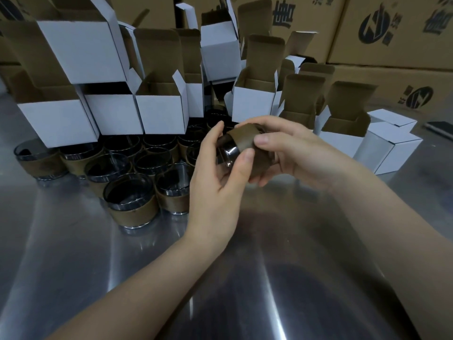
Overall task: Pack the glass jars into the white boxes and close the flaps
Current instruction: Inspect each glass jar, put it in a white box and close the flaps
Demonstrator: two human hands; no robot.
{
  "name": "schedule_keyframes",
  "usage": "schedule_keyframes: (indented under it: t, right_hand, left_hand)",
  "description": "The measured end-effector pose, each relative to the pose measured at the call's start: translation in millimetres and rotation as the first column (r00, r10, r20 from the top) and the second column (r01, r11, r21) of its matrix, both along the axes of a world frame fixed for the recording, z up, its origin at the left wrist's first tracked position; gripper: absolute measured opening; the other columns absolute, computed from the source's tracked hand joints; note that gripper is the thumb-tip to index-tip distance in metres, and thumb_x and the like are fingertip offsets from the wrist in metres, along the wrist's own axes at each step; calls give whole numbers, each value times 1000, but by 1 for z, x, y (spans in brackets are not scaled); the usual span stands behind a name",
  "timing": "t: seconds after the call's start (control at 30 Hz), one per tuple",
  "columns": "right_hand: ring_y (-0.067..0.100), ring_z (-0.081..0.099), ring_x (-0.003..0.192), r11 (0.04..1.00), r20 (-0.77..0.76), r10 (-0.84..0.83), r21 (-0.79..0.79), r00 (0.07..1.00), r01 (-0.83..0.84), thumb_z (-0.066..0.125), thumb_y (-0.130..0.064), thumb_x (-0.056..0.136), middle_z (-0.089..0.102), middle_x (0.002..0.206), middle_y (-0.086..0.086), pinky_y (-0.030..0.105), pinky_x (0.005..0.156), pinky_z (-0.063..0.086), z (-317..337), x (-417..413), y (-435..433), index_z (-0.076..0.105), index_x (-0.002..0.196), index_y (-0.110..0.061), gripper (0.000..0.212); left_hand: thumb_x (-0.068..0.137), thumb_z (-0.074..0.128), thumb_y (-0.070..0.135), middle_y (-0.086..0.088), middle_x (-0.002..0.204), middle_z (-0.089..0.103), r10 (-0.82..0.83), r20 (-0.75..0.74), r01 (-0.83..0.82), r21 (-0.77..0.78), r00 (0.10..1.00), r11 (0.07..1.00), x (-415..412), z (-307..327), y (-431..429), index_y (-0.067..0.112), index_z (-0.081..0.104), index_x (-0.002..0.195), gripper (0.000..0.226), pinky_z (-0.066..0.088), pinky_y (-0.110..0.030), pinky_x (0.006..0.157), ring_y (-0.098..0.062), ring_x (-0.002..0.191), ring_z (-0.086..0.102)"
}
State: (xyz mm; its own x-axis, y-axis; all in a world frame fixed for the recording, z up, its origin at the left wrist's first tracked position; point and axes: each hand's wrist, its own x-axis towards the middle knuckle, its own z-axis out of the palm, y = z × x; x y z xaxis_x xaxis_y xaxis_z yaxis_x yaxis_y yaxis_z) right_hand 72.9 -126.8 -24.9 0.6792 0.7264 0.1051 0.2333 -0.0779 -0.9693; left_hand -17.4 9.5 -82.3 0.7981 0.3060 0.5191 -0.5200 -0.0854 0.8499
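Both hands hold one glass jar (230, 149) on its side above the steel table, its brown cardboard sleeve (245, 138) around the middle. My left hand (218, 177) grips the glass end with thumb and fingers. My right hand (289, 153) wraps the sleeved end, thumb on top. Several more sleeved glass jars (132, 195) stand upright at left. Behind them, open white boxes (161, 111) are stacked with their flaps up. Two shut white boxes (389, 148) sit at right.
The shiny steel table (245, 278) spreads in front of me. Large brown printed cartons (392, 30) form a wall at the back right. More open white boxes (255, 104) stand just behind my hands.
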Motion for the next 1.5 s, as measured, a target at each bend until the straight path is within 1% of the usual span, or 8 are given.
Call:
schedule_keyframes:
  t: [0.17, 0.27, 0.7, 0.87, 1.07, 1.23, 1.37, 1.5]
  right_hand:
    - [41, 68, 96, 988, -38, -152, -41, 988, 151, 59, -56, 82, 70, 104, 18, 42, 76, 58, 0, 0, 2, 64, 116, -15, 54]
    - [38, 69, 84, 987, -82, -155, -45, 985, 152, 54, -62, 83, 71, 98, 20, 34, 61, 56, 3, -2, 2, 68, 108, -18, 52]
    - [25, 67, 56, 931, -159, -172, -349, 972, 108, 32, -82, 83, 73, 78, 20, 25, 47, 50, 3, 5, -1, 70, 97, -4, 87]
    - [26, 72, 81, 942, -3, -223, -256, 975, 215, 45, -70, 88, 75, 92, 9, 33, 69, 58, 0, 9, 0, 72, 103, -18, 60]
    - [24, 68, 105, 980, 45, -28, -194, 999, 36, 65, -48, 81, 72, 111, 1, 45, 92, 56, -3, 10, -3, 66, 119, -23, 44]
    - [20, 69, 102, 992, -87, 15, -125, 996, -26, 75, -25, 74, 72, 107, 7, 33, 87, 54, -7, 16, -7, 64, 119, -10, 49]
    - [12, 69, 98, 977, 99, -194, -71, 976, 201, 79, -34, 66, 74, 101, -1, 28, 85, 56, -7, 18, -7, 68, 104, -22, 41]
    - [-14, 51, 99, 845, 507, -428, -68, 748, 530, 77, -53, 67, 54, 116, -17, -1, 76, 34, -12, 28, -11, 60, 100, -35, 42]
  left_hand:
    - [79, 76, 17, 10, 142, 47, -56, -16, 57, 34, 998, 998, 1, -2, -1, 35, 28, 149, 86, 50, -39, 101, -13, 125, 56]
    - [79, 75, 10, 14, 137, 51, -59, -18, 60, 60, 998, 996, 2, -4, -1, 43, 31, 146, 87, 50, -43, 101, -20, 123, 58]
    - [80, 72, 30, 17, 119, 63, -51, -96, 53, 23, 994, 998, 0, 2, -2, 22, 43, 143, 70, 48, -14, 89, -1, 114, 60]
    - [76, 71, 34, 9, 123, 64, -52, -153, 45, -50, 987, 998, 0, 2, -3, 26, 46, 141, 70, 49, -20, 95, -1, 113, 61]
    - [80, 77, 17, 5, 119, 65, -71, -181, 41, -162, 981, 986, 1, 0, -2, 22, 43, 138, 67, 53, -19, 87, -4, 106, 66]
    - [79, 77, 15, 2, 125, 61, -55, -192, 26, -146, 980, 989, 1, -1, -4, 28, 40, 135, 69, 54, -19, 83, -6, 106, 66]
    - [87, 70, 9, 12, 129, 54, -28, -208, 10, -90, 978, 996, 2, -2, -4, 30, 38, 138, 63, 53, -19, 86, -5, 108, 64]
    - [91, 64, 14, 15, 125, 53, 19, -264, -18, 7, 964, 1000, 1, -4, -4, 32, 44, 131, 49, 55, -27, 84, -3, 100, 64]
